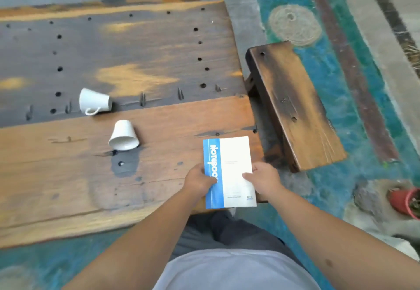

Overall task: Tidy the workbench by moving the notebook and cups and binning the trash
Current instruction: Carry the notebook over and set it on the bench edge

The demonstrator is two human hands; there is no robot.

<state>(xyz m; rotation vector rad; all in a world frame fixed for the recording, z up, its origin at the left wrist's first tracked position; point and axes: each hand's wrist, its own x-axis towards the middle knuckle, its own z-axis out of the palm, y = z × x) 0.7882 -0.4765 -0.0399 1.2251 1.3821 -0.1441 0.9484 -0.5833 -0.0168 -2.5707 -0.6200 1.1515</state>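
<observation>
A white notebook (234,153) with a blue spine strip is at the near right corner of the wooden workbench (68,176). My left hand (198,182) grips its blue edge and my right hand (264,178) grips its white edge, thumbs on the cover. Whether it rests on the wood or is lifted I cannot tell. Two white cups lie tipped on their sides to the left: one with a handle (94,102) farther back, one (123,135) nearer, its mouth facing me. No trash is in view.
A low wooden bench (293,101) stands just right of the workbench, over a blue-green painted floor. A red flower pot (406,202) sits at the right edge of view. The workbench top has many small holes and a few metal staples.
</observation>
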